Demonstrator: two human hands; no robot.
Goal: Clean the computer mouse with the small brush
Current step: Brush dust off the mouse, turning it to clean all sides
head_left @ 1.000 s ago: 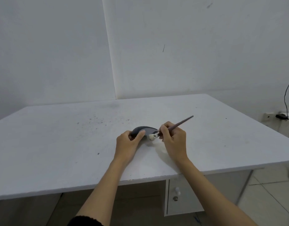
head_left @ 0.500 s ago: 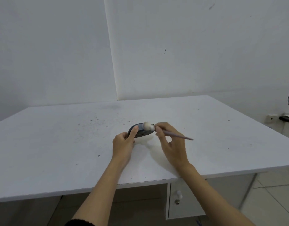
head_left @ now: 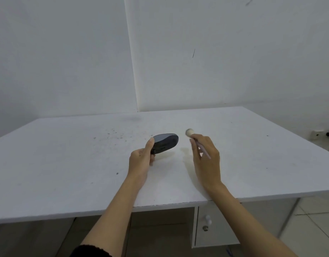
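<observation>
My left hand (head_left: 141, 158) grips the near end of a dark grey computer mouse (head_left: 166, 142) and holds it tilted above the white table (head_left: 67, 164), its underside turned towards me. My right hand (head_left: 206, 156) holds a small brush (head_left: 190, 132) with a pale round bristle head and a thin purplish handle that runs back through the fingers. The bristle head points away from me and sits a short gap to the right of the mouse, not touching it.
Dark specks (head_left: 113, 133) dot the table's far left-centre. A drawer with a white knob (head_left: 208, 219) sits under the near edge. A wall socket with a plug (head_left: 325, 134) is at the far right. Walls meet in a corner behind the table.
The brush head has come off the mouse's top and moved right. My left hand has lifted and tilted the mouse so its underside faces me.
</observation>
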